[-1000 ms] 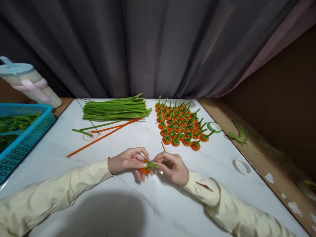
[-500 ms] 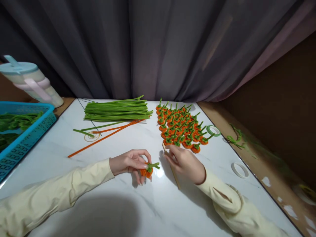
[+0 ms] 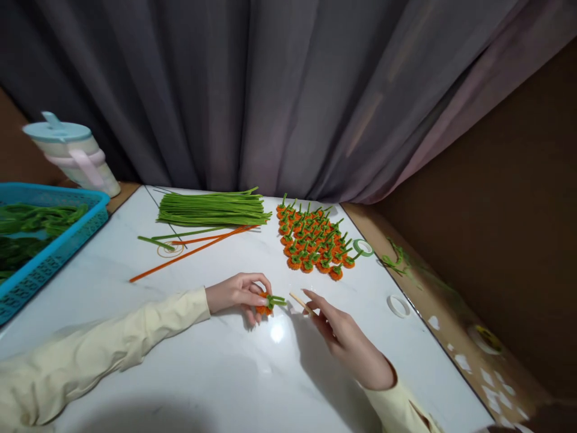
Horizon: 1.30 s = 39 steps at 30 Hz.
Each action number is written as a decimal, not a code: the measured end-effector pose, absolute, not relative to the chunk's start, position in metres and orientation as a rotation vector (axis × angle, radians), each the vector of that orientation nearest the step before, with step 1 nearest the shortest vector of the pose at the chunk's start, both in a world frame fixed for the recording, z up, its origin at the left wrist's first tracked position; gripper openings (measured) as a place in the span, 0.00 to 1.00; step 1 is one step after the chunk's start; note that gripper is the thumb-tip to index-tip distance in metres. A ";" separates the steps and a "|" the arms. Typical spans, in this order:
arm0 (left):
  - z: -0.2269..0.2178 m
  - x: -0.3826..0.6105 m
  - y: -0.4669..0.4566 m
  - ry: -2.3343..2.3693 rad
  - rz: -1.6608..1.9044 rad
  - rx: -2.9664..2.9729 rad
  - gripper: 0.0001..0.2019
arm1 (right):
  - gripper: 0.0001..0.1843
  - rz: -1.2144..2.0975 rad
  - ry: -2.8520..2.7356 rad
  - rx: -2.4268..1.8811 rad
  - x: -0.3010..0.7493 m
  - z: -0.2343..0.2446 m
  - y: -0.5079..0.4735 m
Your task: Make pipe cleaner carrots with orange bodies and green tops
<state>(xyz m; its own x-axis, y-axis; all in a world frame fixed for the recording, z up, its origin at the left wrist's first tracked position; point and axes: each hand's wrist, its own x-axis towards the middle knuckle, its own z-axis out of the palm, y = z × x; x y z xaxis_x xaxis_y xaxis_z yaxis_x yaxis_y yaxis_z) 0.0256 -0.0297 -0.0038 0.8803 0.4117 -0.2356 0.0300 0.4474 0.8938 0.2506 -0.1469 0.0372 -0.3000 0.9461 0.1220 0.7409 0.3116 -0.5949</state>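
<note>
My left hand pinches a small orange fuzzy-wire pumpkin between thumb and fingers. Two green stem ends stick out of it toward the right. In my right hand is a thin wooden stick, its tip pointing left at the stems but apart from them. The rest of the stick is hidden by the hand. Beyond the hands, several finished orange pumpkins with green stems stand in close rows on the white tabletop.
A bundle of green pipe cleaners lies at the back, with loose orange pipe cleaners in front. At left are a blue basket and a tumbler. Tape rolls, one green and one white, lie at right.
My right hand has moved nearer me and turned, so the stick now points left toward the pumpkin's stems. The left hand still holds the pumpkin, now slightly turned. The view has shifted right.
</note>
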 end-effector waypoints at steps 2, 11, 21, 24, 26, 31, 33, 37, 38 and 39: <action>-0.003 0.026 -0.034 0.484 0.312 1.125 0.15 | 0.17 0.548 -2.132 -1.492 0.246 0.038 -0.153; -0.001 0.016 -0.062 0.534 0.420 1.299 0.15 | 0.18 -0.043 -2.529 -1.612 0.223 0.024 -0.156; -0.003 0.015 -0.084 0.609 0.539 1.382 0.17 | 0.16 -0.160 -2.448 -1.438 0.211 0.002 -0.155; -0.005 0.016 -0.085 0.621 0.574 1.400 0.18 | 0.19 -0.075 -2.349 -1.370 0.210 -0.008 -0.151; -0.005 0.016 -0.084 0.618 0.598 1.409 0.18 | 0.20 -0.005 -2.246 -1.289 0.209 -0.014 -0.149; -0.005 0.016 -0.083 0.612 0.616 1.428 0.18 | 0.19 0.154 -2.130 -1.161 0.208 -0.018 -0.147; -0.005 0.016 -0.082 0.622 0.614 1.434 0.19 | 0.21 0.164 -2.144 -1.133 0.207 -0.017 -0.147; -0.007 0.015 -0.080 0.635 0.626 1.407 0.19 | 0.26 0.107 -2.150 -1.126 0.207 -0.021 -0.145; -0.008 0.016 -0.078 0.633 0.629 1.398 0.19 | 0.27 0.084 -2.143 -1.133 0.207 -0.023 -0.144; -0.009 0.016 -0.077 0.629 0.630 1.391 0.19 | 0.28 0.063 -2.137 -1.137 0.208 -0.026 -0.143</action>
<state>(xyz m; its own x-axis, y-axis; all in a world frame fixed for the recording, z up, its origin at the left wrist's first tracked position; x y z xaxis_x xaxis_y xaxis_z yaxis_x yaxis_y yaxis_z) 0.0157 -0.0773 -0.0087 0.6857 0.7272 -0.0324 -0.0335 0.0759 0.9966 0.2083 -0.1428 -0.0258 -0.3656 0.7430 0.5606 0.7086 0.6127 -0.3499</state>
